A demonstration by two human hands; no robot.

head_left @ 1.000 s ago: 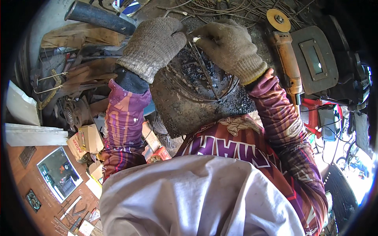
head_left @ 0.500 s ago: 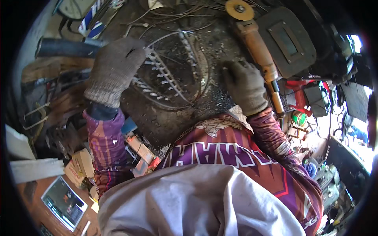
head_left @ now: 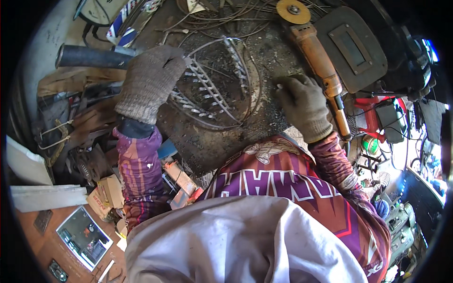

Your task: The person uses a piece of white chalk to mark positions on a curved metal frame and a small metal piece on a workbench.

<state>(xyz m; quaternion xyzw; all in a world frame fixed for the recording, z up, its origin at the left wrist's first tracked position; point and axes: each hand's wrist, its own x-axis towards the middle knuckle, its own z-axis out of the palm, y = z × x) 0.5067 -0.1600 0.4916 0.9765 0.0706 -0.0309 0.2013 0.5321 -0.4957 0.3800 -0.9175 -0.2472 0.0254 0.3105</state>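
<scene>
My left hand [head_left: 153,82], in a grey knit glove, is closed on the upper left edge of a metal wire frame [head_left: 214,89]. The frame has curved rods for an outline and rows of short shiny metal pieces fixed along its bars. It rests on a dark, gritty worktop [head_left: 198,151]. To the right of the frame, my right hand [head_left: 304,101] is gloved too and held just above or against the worktop, apart from the frame. Its fingers are curled in, with a small pale spot at a fingertip; whatever they hold is too small to name.
An orange angle grinder [head_left: 318,59] with a tan disc lies right of my right hand. Beside it is a dark welding mask [head_left: 351,49]. Loose wire rods [head_left: 236,16] are tangled at the far side. A dark pipe [head_left: 92,56] lies at the left.
The whole view has shifted slightly, so things sit farther right in the picture. My left hand keeps its hold on the wire frame, and my right hand stays beside it.
</scene>
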